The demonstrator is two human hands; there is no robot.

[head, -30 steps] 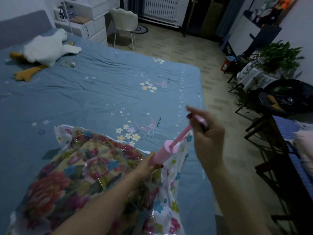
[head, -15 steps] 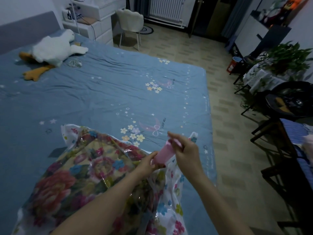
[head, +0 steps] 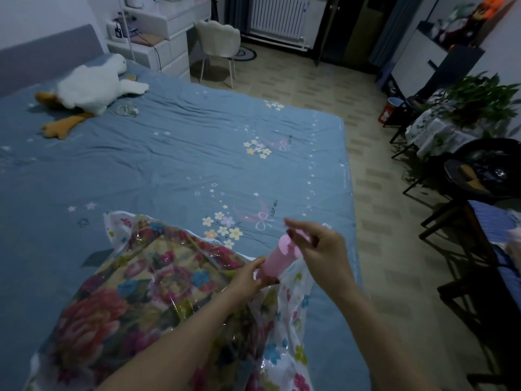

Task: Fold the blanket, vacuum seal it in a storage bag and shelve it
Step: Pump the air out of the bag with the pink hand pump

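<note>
The lower part of the bag [head: 169, 306] is cut off by the bottom edge of the frame, and its right side is partly covered by the two forearms. The handle of the pump [head: 277, 262] is blurred and mostly hidden inside the right hand [head: 321, 249], so its shape cannot be told well. The base of the pump is hidden behind the left hand [head: 248, 277].

On the bed [head: 169, 165], near the centre of the frame, the small words "SLEEP WELL" are printed beside a pink bow drawing.

The blanket [head: 135, 300], with big red and pink flowers, is seen through the clear bag, which is printed with small flowers on its white border. The bag lies on the bed at the lower left of the frame. The pink pump stands tilted on the bag. Its lower end is gripped by the curled fingers of the left hand, and its handle is pinched by the right hand.

A goose toy [head: 90, 88] lies at the upper left.
</note>
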